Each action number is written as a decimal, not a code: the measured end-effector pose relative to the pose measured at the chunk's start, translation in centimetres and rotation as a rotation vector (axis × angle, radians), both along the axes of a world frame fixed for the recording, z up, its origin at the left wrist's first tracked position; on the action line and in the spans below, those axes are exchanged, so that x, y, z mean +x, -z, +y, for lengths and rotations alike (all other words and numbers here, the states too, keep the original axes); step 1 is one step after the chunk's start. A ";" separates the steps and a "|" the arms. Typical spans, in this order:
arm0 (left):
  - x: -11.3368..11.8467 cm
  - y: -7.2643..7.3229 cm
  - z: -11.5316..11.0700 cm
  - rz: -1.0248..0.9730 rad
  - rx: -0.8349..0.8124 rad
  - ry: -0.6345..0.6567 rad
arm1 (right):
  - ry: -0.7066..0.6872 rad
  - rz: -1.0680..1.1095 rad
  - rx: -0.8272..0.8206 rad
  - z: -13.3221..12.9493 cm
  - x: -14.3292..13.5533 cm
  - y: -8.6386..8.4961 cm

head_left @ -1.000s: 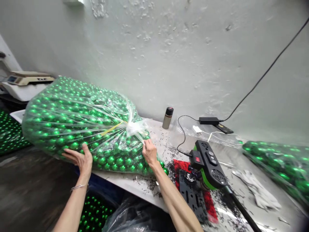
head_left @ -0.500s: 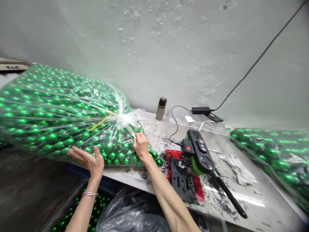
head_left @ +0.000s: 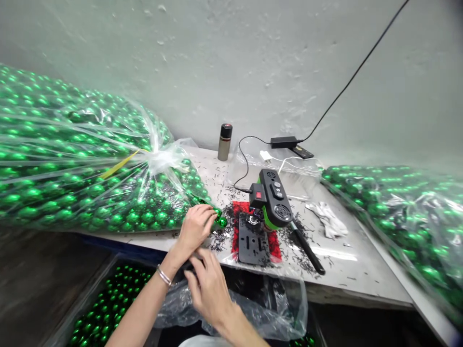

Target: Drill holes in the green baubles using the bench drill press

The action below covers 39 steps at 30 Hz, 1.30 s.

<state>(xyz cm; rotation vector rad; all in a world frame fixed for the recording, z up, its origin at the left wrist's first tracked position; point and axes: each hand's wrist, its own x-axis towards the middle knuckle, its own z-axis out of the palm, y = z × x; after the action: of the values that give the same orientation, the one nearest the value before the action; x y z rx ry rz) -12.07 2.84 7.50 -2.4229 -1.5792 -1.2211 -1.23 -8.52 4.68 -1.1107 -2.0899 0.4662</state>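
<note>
My left hand [head_left: 195,227], with a silvery bracelet at the wrist, is at the table's front edge. Its fingers are bent together beside a few loose shiny green balls [head_left: 222,221]; what is inside them is hidden. Just below and nearer to me, my right hand [head_left: 211,286] has curled fingers close under my left wrist, and I cannot make out what they hold. On the left lies a big clear plastic bag [head_left: 72,193] full of green balls, its neck gathered in a white knot [head_left: 161,161] with a yellow strip beside it.
A black-and-green device [head_left: 277,197] with a long handle stands on a red mat [head_left: 275,246] among black scraps. Behind are a bottle [head_left: 224,142] and a power adapter [head_left: 284,142]. White gloves [head_left: 327,219] and another ball bag [head_left: 408,217] lie right. A bin of balls [head_left: 108,299] stands below.
My right hand has let go of the bag's tied end and moved down toward me. My left hand has come right from the bag's side to the loose balls. The view has shifted right.
</note>
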 end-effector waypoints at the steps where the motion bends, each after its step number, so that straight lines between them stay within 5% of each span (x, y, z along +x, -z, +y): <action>1: 0.3 0.6 0.1 0.093 -0.024 0.014 | -0.001 0.010 -0.013 -1.5 0.8 0.3; 7: 0.0 3.6 -1.8 0.326 -0.049 -0.016 | -0.023 -0.007 -0.031 -4.6 3.4 1.8; 14: -0.6 3.6 -2.3 0.307 -0.048 -0.021 | -0.096 -0.042 0.004 -3.7 3.5 1.0; 22: 5.6 4.8 -2.7 0.181 -0.119 0.154 | -0.066 -0.054 -0.015 -4.9 5.4 2.2; 27: 7.0 5.6 -2.0 -0.174 -0.408 0.120 | -0.004 -0.043 -0.026 -5.5 7.4 1.9; 34: 6.5 2.9 -4.9 -1.072 -1.020 0.153 | 0.129 0.189 0.023 -4.8 10.9 -1.1; 39: 6.7 1.8 -8.0 -1.207 -1.170 0.366 | 0.223 -0.007 0.283 -2.7 11.3 -2.6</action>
<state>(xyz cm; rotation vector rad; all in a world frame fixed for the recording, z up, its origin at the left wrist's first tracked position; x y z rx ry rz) -5.38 -5.17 5.69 -2.6293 -2.8140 -2.8147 10.02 -11.25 7.33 -1.1570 -1.9349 0.0563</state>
